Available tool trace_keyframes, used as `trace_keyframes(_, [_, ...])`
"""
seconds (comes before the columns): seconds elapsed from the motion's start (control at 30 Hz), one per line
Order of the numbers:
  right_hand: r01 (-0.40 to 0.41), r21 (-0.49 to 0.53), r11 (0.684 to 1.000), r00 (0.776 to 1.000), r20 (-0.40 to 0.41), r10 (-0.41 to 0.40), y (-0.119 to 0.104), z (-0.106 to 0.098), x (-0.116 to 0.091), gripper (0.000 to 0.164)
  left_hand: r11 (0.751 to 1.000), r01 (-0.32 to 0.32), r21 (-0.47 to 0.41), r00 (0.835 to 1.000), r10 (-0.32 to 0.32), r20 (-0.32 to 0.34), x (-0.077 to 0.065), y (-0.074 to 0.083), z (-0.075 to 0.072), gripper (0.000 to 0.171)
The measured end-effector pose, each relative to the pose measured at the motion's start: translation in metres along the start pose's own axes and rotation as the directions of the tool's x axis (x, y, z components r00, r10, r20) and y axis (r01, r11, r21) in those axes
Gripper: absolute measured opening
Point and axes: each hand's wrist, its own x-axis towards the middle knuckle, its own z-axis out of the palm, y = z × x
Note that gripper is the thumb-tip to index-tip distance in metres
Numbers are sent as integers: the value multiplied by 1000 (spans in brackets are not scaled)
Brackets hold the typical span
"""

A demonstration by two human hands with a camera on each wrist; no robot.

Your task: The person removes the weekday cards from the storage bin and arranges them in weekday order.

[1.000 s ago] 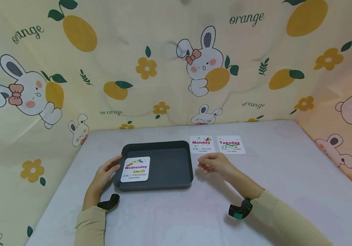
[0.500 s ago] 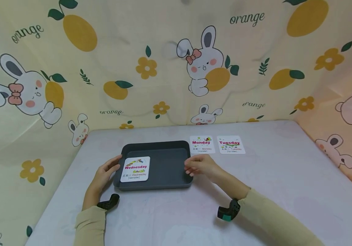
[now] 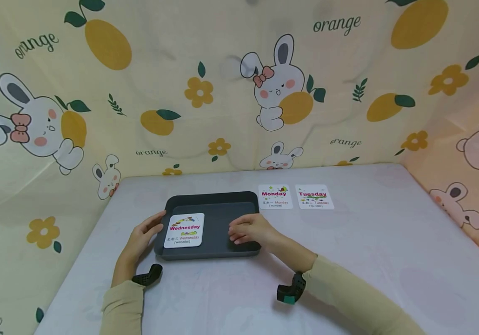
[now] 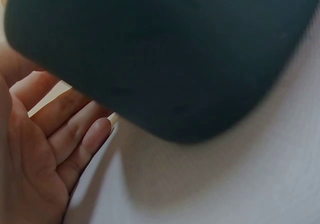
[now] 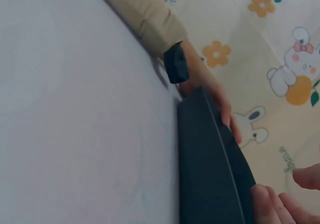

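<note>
A dark grey rectangular tray (image 3: 216, 235) lies on the table with a white card printed "Wednesday" (image 3: 184, 230) in its left part. At the tray's left side my left hand (image 3: 141, 236) touches the rim with extended, relaxed fingers; in the left wrist view the fingers (image 4: 75, 129) meet the side wall. Over the tray's right part hovers my right hand (image 3: 254, 231), fingers loosely bent, holding nothing. The right wrist view catches its thumb (image 5: 307, 177) apart from the fingertips, beside the tray wall (image 5: 205, 174).
A "Monday" card (image 3: 275, 197) and a "Tuesday" card (image 3: 314, 197) lie side by side beyond the tray's right end. White cloth covers the table (image 3: 369, 232). A patterned curtain (image 3: 222, 56) with rabbits and oranges hangs behind and along the sides.
My right hand has moved left, from beside the tray's right edge to over its right part. My left hand, the tray and the cards stay where they were.
</note>
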Motion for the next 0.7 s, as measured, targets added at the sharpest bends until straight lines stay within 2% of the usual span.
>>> trace_keyframes(0.3, [-42, 13, 999, 999, 9, 42, 6, 22, 19, 31, 1000, -11, 9, 1000, 11, -4, 0, 0, 0, 50])
trace_keyframes(0.47, [-92, 64, 994, 995, -28, 94, 7, 34, 27, 28, 1000, -15, 9, 1000, 15, -3, 0, 0, 0, 50])
trace_keyframes(0.7, [-180, 160, 971, 981, -50, 190, 9, 47, 38, 29, 1000, -8, 9, 1000, 8, -8, 0, 0, 0, 49])
